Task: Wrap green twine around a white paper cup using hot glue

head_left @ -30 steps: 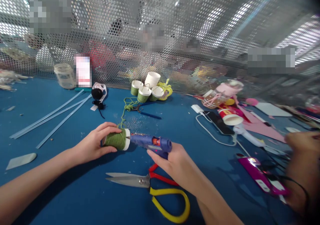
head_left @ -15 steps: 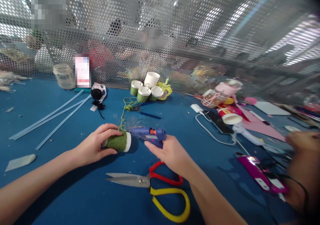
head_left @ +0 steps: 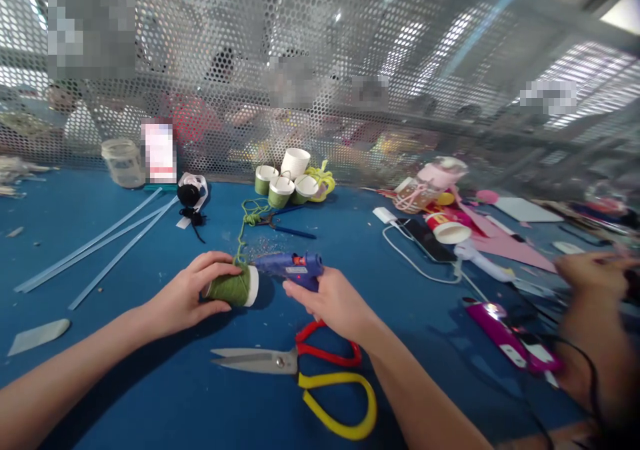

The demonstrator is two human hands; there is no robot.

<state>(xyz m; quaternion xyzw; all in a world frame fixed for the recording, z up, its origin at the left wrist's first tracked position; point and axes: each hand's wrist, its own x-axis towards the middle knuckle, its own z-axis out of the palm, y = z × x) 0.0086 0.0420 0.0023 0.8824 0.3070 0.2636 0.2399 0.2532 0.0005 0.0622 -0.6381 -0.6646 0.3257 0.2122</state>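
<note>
My left hand [head_left: 193, 293] is closed around a cup wrapped in green yarn [head_left: 233, 287], which lies on its side with its white rim facing right. My right hand [head_left: 333, 297] grips a blue glue gun [head_left: 295, 267], whose nozzle points left at the top of the wrapped cup. A strand of green yarn [head_left: 241, 240] runs from the cup back to a small tangle beside blue-handled pliers [head_left: 290, 231]. Large scissors [head_left: 280, 362] with red and yellow handles lie open in front of my hands.
Small green-wrapped cups [head_left: 281, 191] and a white cup [head_left: 295, 163] stand at the back. Clear sticks [head_left: 125, 250], a jar [head_left: 123, 163] and a phone [head_left: 159, 151] are left. On the right are a purple power strip [head_left: 505, 337], a dark phone [head_left: 425, 240] and another person's hand [head_left: 590, 273].
The view has shifted slightly, moving most things a little left. My hands keep their holds on the wrapped cup and glue gun. The other person's hand shows more of its fingers.
</note>
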